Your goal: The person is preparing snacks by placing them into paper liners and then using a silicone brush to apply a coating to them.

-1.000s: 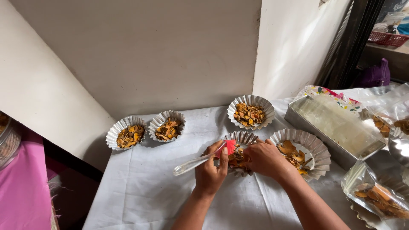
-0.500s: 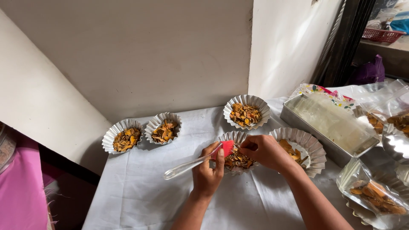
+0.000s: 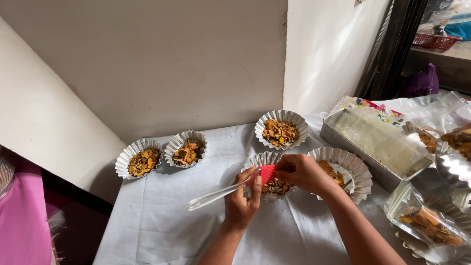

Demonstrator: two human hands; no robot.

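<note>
Small red strip (image 3: 267, 172) pinched between both hands, directly over a fluted paper cup (image 3: 267, 169) of orange-brown chips near the middle of the white-covered surface (image 3: 162, 221). Left hand (image 3: 241, 203) clenched, grip closed on the strip's near end together with a clear plastic tool (image 3: 216, 195) that juts out to the left, low over the cloth. Right hand (image 3: 304, 172) curled over the same cup, grip fastened on the strip's far end, fingers touching the left hand's.

Just right of that cup, touching it, a larger fluted cup (image 3: 351, 167) with a few chips, partly hidden by the right wrist. Behind, a filled cup (image 3: 281, 129) close to the wall. Farther left, well apart from the hands, two more filled cups (image 3: 162, 156) side by side.

On the right, a rectangular metal tray (image 3: 378, 147) with pale contents. Beyond and below it, clear bags (image 3: 428, 221) of the same orange chips. Pink cloth (image 3: 22, 221) at the lower left edge.
</note>
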